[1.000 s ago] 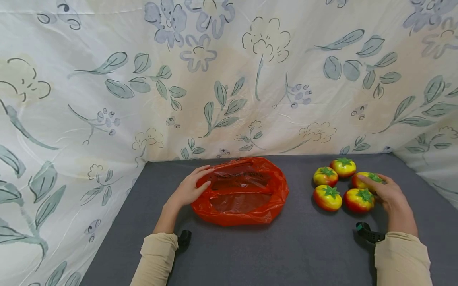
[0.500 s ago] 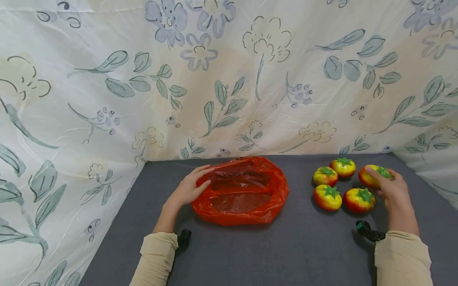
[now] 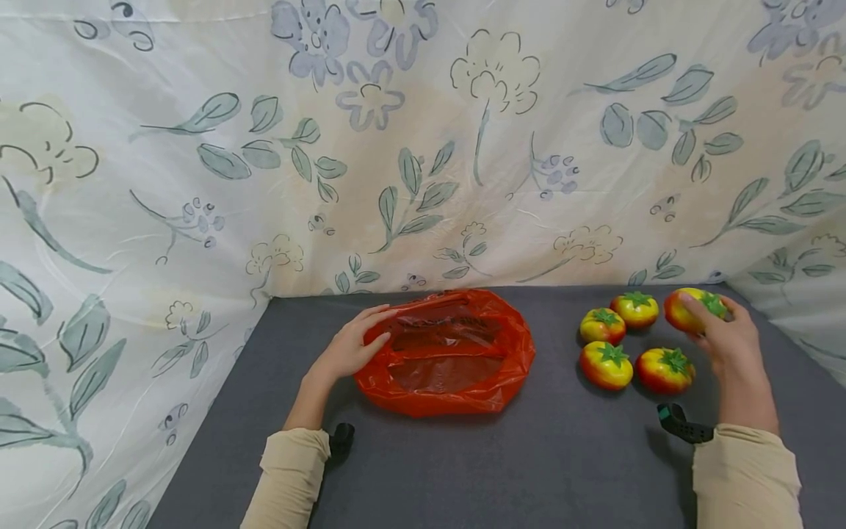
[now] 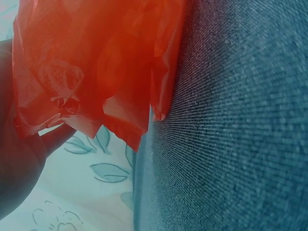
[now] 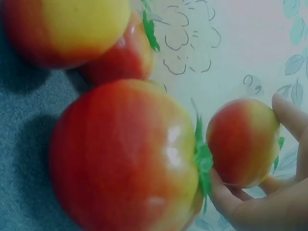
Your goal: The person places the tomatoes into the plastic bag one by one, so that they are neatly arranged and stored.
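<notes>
A red plastic bag point(image 3: 444, 367) lies with its mouth spread on the dark cloth. My left hand point(image 3: 350, 345) holds its left rim, thumb and fingers over the edge; in the left wrist view the crumpled bag point(image 4: 96, 62) hides part of that hand point(image 4: 19, 163). At the right, my right hand point(image 3: 730, 334) grips a red-and-yellow artificial tomato point(image 3: 687, 310) with a green leafy top, raised off the cloth. The right wrist view shows this tomato point(image 5: 243, 142) between thumb and fingertips. Several similar tomatoes rest left of the hand, the nearest being a tomato point(image 3: 664, 370).
Behind the gripped one stand a small tomato point(image 3: 602, 325) and a back tomato point(image 3: 634, 309), with a front tomato point(image 3: 606, 365) before them. A flowered curtain point(image 3: 423, 184) borders the back and sides of the dark cloth-covered table point(image 3: 502, 470).
My right hand has lifted the tomato from the group and moved it slightly right and up, away from the others. The left hand and the bag have stayed in place.
</notes>
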A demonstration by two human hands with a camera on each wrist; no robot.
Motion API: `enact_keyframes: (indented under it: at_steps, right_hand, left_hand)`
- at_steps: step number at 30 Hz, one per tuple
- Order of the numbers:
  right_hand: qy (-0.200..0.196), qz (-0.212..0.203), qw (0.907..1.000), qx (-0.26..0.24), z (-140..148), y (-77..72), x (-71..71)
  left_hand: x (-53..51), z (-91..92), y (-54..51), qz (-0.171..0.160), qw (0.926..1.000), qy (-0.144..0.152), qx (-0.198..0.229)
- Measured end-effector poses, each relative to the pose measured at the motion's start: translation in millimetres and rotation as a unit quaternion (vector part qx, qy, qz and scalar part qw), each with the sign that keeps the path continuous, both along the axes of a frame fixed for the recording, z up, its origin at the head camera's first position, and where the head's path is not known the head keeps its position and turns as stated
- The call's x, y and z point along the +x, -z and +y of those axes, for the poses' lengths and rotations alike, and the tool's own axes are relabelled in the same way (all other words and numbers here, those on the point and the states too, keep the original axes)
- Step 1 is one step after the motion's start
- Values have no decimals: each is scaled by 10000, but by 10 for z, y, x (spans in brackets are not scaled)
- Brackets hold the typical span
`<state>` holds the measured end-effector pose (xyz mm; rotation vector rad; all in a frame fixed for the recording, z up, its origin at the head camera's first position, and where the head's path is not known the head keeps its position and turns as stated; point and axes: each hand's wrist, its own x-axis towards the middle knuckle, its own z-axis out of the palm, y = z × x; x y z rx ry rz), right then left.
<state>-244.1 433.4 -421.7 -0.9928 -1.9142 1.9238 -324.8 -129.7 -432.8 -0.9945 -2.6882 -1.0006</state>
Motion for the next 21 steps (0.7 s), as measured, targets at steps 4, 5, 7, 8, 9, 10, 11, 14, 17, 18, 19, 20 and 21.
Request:
enact_keyframes:
  at_steps: [4, 5, 7, 8, 9, 10, 11, 14, 17, 18, 19, 20, 21]
  right_hand:
    - [-13, 226, 9995, -230, -70, -75, 4]
    - [-3, 263, 9993, -264, -52, -52, -19]
    - [-11, 309, 9993, -196, 39, 48, -96]
    - [-10, 334, 9993, -174, 75, 90, -129]
    - [-10, 371, 9992, -129, 97, 124, -149]
    - [17, 429, 9990, -106, 128, 175, -181]
    - [2, 478, 9988, -119, 151, 212, -203]
    - [-20, 576, 9983, -105, 182, 303, -279]
    - [-112, 626, 9979, -125, 144, 331, -330]
    - [-149, 637, 9978, -86, 117, 324, -340]
    - [-202, 645, 9977, -25, 82, 309, -346]
    - [-242, 627, 9977, 47, 45, 286, -349]
    - [-275, 624, 9976, 113, 8, 262, -350]
  left_hand:
    - [6, -1, -4, -7, 10000, -12, 9]
    - [8, 0, -5, -12, 10000, -19, 10]
    - [10, 2, -9, -33, 10000, -35, 10]
    - [12, 4, -10, -39, 10000, -42, 5]
    - [14, 6, -13, -47, 10000, -50, 8]
    - [18, 9, -17, -58, 10000, -60, 8]
    - [19, 11, -18, -65, 10000, -63, 3]
    - [27, 11, -26, -78, 9999, -69, -17]
    - [29, 10, -28, -99, 9999, -54, -28]
    - [30, 10, -30, -107, 9999, -53, -24]
    - [31, 10, -32, -108, 9999, -46, -22]
    - [31, 10, -30, -98, 9999, -38, -30]
    - [31, 10, -30, -90, 10000, -27, -19]
